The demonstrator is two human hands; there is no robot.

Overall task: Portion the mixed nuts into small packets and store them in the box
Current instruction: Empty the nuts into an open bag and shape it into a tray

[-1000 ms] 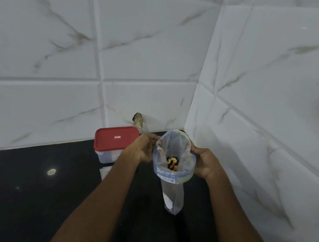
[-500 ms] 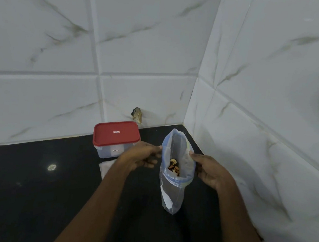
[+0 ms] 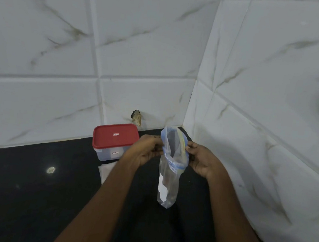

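Item: zip bag (image 3: 169, 179), clear, hanging upright above black counter (image 3: 23, 195). Left hand (image 3: 146, 152) and right hand (image 3: 202, 160) pinching mouth edges. Step: likely sealing. Next: pressing zip closed, opening red-lidded box (image 3: 114, 142) behind.

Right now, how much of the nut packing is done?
Nothing looks finished yet. In hand: the left hand and right hand pinch the open mouth of the zip bag, held upright; what is inside is hard to make out. Left to do: seal it, then open the box, whose red lid is on, and put the packet inside.
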